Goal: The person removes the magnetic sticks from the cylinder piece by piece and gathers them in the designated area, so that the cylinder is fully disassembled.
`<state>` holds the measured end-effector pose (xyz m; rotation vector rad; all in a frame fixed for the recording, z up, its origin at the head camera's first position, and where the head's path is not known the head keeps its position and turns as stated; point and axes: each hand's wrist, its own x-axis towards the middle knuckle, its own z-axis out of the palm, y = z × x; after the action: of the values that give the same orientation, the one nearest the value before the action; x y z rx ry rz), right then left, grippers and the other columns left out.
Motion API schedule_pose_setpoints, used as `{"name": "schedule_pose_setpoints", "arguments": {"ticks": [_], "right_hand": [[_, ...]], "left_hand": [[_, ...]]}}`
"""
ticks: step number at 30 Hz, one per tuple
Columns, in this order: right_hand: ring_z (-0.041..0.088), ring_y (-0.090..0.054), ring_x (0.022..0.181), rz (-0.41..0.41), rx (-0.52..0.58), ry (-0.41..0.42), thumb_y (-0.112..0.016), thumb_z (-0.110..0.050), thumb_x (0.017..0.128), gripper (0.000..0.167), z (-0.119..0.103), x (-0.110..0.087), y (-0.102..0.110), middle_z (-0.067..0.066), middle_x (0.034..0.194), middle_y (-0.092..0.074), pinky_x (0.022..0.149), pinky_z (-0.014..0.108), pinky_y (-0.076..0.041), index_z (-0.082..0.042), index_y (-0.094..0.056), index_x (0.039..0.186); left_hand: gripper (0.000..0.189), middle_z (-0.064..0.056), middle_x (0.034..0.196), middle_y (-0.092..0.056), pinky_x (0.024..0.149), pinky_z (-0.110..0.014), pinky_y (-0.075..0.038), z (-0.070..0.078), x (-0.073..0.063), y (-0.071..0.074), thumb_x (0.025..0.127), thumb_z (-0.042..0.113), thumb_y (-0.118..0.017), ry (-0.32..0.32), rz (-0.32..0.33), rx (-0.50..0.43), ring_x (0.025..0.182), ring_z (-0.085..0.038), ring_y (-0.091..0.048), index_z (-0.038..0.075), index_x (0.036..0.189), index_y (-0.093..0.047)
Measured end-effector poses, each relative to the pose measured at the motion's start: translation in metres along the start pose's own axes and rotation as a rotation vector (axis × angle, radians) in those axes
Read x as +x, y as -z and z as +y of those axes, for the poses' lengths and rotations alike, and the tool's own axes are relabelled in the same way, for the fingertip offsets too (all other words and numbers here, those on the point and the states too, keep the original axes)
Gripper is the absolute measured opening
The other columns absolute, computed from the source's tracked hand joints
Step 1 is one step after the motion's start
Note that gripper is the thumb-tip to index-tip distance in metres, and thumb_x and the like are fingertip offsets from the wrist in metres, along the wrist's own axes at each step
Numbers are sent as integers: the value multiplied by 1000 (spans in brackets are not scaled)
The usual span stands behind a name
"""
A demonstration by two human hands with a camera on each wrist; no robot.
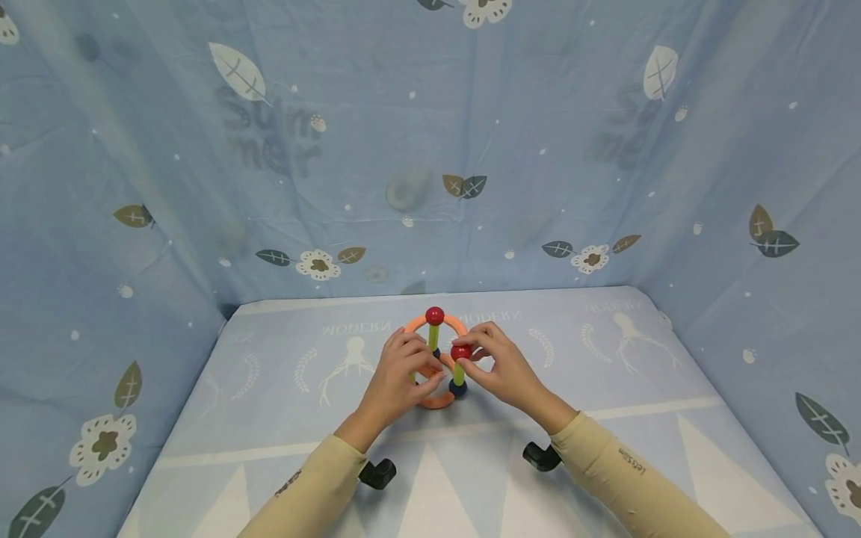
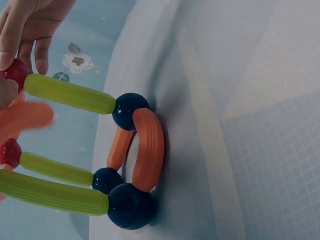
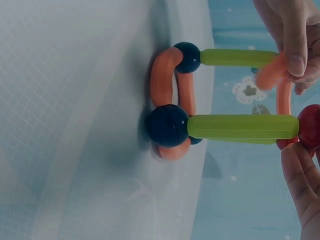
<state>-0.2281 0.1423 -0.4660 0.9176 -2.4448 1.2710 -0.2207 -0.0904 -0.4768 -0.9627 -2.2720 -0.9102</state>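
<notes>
A toy frame of balls and rods stands on the table, with dark blue balls (image 2: 132, 206) and curved orange rods (image 2: 148, 150) at its base. Upright green rods (image 3: 242, 127) rise from it to red balls (image 1: 435, 316). My right hand (image 1: 504, 368) pinches the near right red ball (image 1: 461, 352) between thumb and fingers. At the left of the frame, my left hand (image 1: 398, 371) grips a curved orange rod (image 3: 272, 74); its blurred free end points toward the right hand's ball, apart from it. The left hand hides the near left upper corner in the head view.
A pale patterned cloth covers the table (image 1: 269, 418). Blue printed curtains (image 1: 403, 149) hang behind it and along both sides. Black devices (image 1: 378, 474) sit at both wrists, below the sleeves.
</notes>
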Motion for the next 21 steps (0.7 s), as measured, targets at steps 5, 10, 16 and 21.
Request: {"name": "schedule_pose_setpoints", "arguments": {"ticks": [5, 10, 16, 21], "right_hand": [[12, -61, 96, 7, 0, 16, -76, -12, 93, 28, 0, 0, -1, -1, 114, -56, 80, 35, -59, -16, -70, 119], [12, -61, 96, 6, 1, 23, -75, -13, 93, 27, 0, 0, -1, -1, 114, -55, 79, 37, -59, -14, -70, 119], [12, -60, 96, 3, -11, 21, -75, -14, 94, 27, 1, -1, 0, -1, 115, -55, 79, 37, -59, -10, -70, 120], [12, -59, 95, 5, -24, 18, -75, -14, 94, 28, 1, -1, 0, 0, 115, -55, 78, 40, -59, -11, -70, 120]], "left_hand": [[18, 8, 92, -65, 115, -61, -29, 0, -1, 0, 79, 13, -89, 0, 12, -8, 102, -17, -57, 21, 84, -74], [17, 8, 91, -65, 116, -61, -28, 0, -1, 0, 79, 15, -89, -2, 17, 4, 102, -16, -57, 21, 84, -74], [17, 8, 91, -65, 117, -60, -26, 0, -1, -1, 78, 17, -90, 12, 7, 12, 106, -18, -56, 21, 85, -74], [16, 7, 92, -66, 115, -63, -28, 0, -2, 0, 79, 19, -89, 8, 8, 12, 108, -19, -56, 20, 86, -74]]}}
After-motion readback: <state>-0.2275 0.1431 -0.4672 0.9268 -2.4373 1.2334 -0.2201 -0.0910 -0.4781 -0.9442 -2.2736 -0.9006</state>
